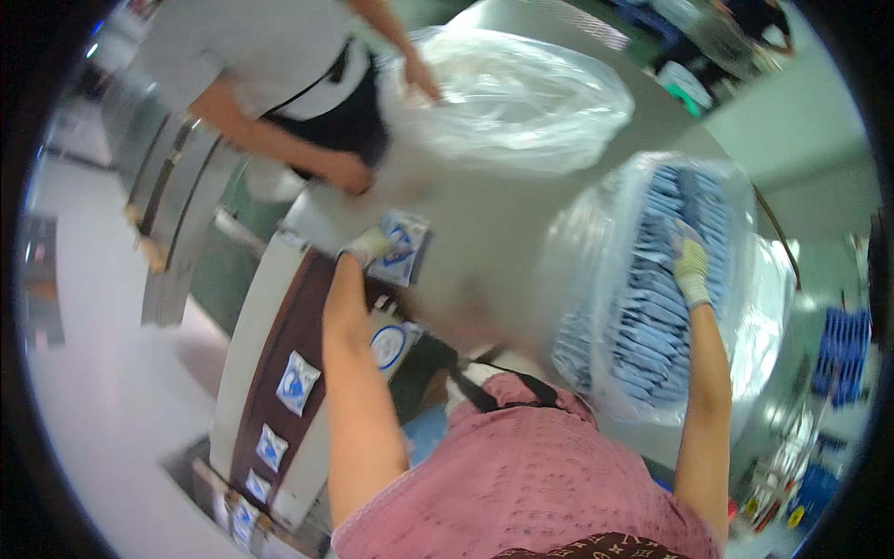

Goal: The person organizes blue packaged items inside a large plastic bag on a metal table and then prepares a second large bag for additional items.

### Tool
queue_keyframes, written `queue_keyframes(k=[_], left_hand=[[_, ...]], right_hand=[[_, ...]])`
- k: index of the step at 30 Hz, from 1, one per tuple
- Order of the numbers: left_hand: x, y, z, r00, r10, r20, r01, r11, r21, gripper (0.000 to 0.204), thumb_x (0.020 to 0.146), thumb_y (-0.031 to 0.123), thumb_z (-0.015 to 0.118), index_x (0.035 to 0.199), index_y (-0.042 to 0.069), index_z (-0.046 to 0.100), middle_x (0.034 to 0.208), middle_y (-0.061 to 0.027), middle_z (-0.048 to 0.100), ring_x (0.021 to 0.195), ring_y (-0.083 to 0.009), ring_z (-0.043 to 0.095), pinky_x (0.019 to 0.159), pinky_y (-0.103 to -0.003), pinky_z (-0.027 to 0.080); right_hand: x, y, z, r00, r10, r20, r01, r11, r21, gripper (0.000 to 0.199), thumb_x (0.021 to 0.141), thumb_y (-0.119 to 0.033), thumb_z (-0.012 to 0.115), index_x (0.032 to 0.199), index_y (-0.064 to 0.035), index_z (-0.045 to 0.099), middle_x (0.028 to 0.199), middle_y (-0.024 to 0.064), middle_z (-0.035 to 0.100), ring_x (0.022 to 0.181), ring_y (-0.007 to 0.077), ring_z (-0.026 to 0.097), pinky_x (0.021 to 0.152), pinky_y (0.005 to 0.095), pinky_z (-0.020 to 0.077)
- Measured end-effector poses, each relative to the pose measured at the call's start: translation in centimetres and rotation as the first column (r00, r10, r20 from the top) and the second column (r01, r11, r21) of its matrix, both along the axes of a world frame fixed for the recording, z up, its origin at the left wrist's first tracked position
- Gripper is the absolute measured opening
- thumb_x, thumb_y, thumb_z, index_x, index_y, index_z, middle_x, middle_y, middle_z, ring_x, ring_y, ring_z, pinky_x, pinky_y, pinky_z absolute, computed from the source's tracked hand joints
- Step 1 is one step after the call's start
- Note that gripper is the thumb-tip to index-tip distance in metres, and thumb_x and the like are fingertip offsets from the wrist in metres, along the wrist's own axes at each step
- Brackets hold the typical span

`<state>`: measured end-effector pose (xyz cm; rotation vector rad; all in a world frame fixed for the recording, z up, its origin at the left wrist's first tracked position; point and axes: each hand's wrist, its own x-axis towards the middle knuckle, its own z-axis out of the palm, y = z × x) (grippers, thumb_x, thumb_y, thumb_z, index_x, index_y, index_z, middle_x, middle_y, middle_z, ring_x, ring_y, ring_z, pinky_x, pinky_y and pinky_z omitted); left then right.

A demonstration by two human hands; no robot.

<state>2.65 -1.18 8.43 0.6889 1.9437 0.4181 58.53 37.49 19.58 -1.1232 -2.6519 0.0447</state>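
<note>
My left hand (370, 245), in a pale knitted glove, grips the left side of a blue-and-white packet (402, 250) where the conveyor meets the metal table. Motion blurs its fingers. My right hand (689, 261), gloved with a yellowish cuff, lies with fingers stretched out on tight rows of light blue packets (654, 312). A clear plastic bag (610, 200) surrounds these rows. Below my left hand, another packet with a blue ring (389, 345) sits beside my forearm. Several more packets, among them a white-and-blue packet (298, 382), lie spaced out on the dark conveyor belt (270, 396).
Across the metal table (494, 219), a co-worker in a grey top (261, 56) stands with bare hands over the surface. A big clear plastic liner (521, 93) spreads by that person. Blue crates (841, 354) stand at the far right.
</note>
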Motion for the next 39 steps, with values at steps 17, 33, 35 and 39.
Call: queue_keyframes(k=[17, 33, 35, 39], left_hand=[[26.4, 19.8, 21.0, 0.940, -0.206, -0.272, 0.338, 0.470, 0.815, 0.071, 0.070, 0.039, 0.074, 0.125, 0.004, 0.046, 0.111, -0.0140, 0.056, 0.104, -0.0305, 0.056, 0.088, -0.044, 0.046], [37.3, 42.5, 16.3, 0.394, -0.433, -0.811, 0.884, 0.420, 0.205, 0.079, 0.070, 0.033, 0.074, 0.136, 0.002, 0.043, 0.126, -0.0193, 0.054, 0.119, -0.0339, 0.052, 0.101, -0.046, 0.039], [35.4, 44.0, 14.6, 0.739, -0.530, -0.416, 0.665, 0.475, 0.576, 0.061, 0.077, 0.029, 0.068, 0.129, 0.001, 0.051, 0.121, -0.0193, 0.059, 0.113, -0.0304, 0.056, 0.101, -0.040, 0.040], [33.1, 43.7, 11.5, 0.955, -0.122, 0.272, -0.106, 0.716, 0.690, 0.040, 0.093, 0.031, 0.049, 0.114, 0.002, 0.065, 0.114, -0.0139, 0.065, 0.104, -0.0229, 0.058, 0.097, -0.032, 0.040]], right_hand=[[-1.9, -2.4, 2.5, 0.993, -0.097, -0.067, 0.102, 0.992, 0.075, 0.050, 0.088, -0.048, 0.054, 0.117, -0.0074, 0.061, 0.115, 0.0157, 0.063, 0.112, 0.0326, 0.055, 0.100, 0.0434, 0.0397], [-1.6, 1.7, 6.0, 0.909, -0.054, -0.413, 0.055, 0.998, -0.009, 0.042, 0.089, -0.040, 0.055, 0.114, -0.0057, 0.059, 0.112, 0.0166, 0.060, 0.110, 0.0332, 0.053, 0.097, 0.0451, 0.0403], [-2.9, 5.8, 5.5, 0.917, 0.000, -0.399, 0.024, 0.998, 0.055, 0.047, 0.091, -0.043, 0.051, 0.120, -0.0057, 0.056, 0.121, 0.0167, 0.057, 0.118, 0.0330, 0.050, 0.103, 0.0448, 0.0365], [-3.7, 8.9, 5.2, 0.997, 0.010, 0.076, 0.001, 0.989, -0.148, 0.058, 0.094, -0.050, 0.041, 0.130, -0.0051, 0.052, 0.134, 0.0163, 0.052, 0.130, 0.0319, 0.043, 0.113, 0.0460, 0.0243]])
